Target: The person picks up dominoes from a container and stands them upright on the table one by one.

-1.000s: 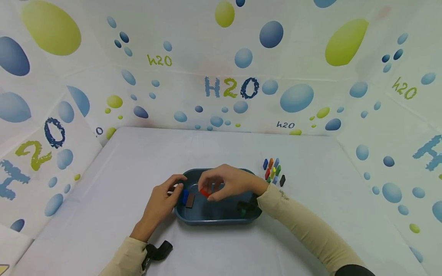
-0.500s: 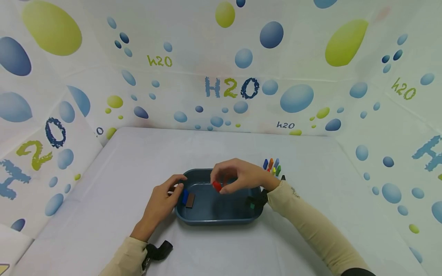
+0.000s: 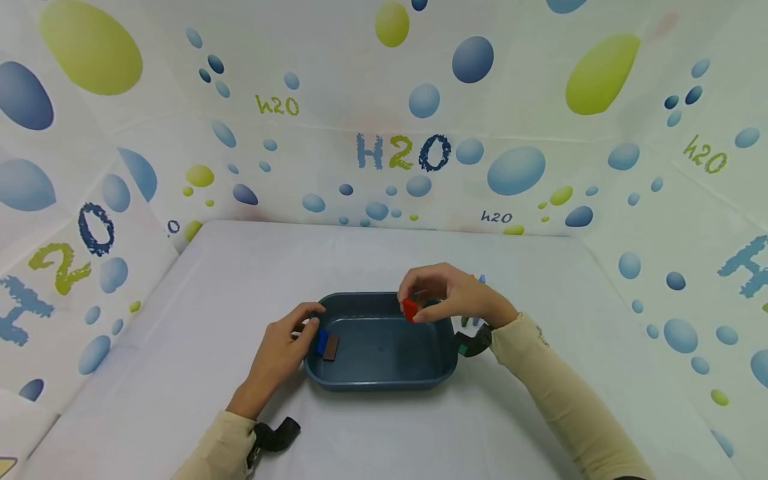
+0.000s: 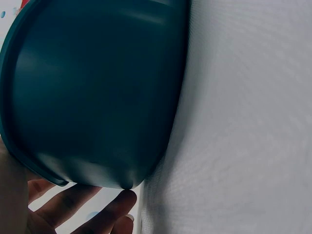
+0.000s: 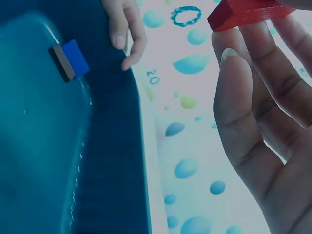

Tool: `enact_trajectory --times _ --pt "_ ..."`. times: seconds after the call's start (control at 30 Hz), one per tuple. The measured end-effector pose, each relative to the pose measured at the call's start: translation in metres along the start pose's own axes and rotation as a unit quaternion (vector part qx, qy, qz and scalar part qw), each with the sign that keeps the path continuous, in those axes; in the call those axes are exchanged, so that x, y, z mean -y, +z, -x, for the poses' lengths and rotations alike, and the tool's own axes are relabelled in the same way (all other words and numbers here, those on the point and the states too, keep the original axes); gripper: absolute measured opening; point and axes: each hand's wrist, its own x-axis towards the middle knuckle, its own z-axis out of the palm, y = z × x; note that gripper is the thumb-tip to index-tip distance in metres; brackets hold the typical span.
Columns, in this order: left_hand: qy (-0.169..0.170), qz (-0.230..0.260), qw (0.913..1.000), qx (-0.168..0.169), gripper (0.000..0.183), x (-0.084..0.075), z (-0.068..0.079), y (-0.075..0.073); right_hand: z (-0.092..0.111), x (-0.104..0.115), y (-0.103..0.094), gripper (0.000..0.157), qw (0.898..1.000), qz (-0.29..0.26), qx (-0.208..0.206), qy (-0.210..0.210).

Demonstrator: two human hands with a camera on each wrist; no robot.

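Note:
A dark blue-teal tray (image 3: 387, 385) stands on the white cloth in front of me. My left hand (image 3: 282, 347) grips its left end, the thumb at the rim and the fingers against the outer wall (image 4: 97, 87). A blue block (image 3: 322, 341) and a brown block (image 3: 331, 348) lean side by side inside that end, near the left fingertips. Above the tray's far right corner, my right hand (image 3: 453, 293) pinches a red block (image 3: 410, 310) between thumb and fingers. Seen from the right wrist, the red block (image 5: 248, 13) is raised clear of the tray.
Behind my right hand, a few small coloured blocks (image 3: 465, 321) on the cloth are mostly hidden. Black wrist mounts (image 3: 277, 437) stick out from both sleeves. A patterned curtain (image 3: 384, 100) encloses the table at the back and sides.
My right hand has carried the red block right and away from me, from over the tray's middle to its far right corner, covering more of the loose blocks. My left hand has stayed put.

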Motion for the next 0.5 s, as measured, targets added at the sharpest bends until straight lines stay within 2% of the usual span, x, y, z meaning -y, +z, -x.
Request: enact_trajectory --times 0.5 --pt "-0.01 -0.002 0.9999 0.001 0.022 -0.001 -0.001 0.0 0.049 0.007 -0.029 0.028 0.996 0.034 -0.078 0.034"
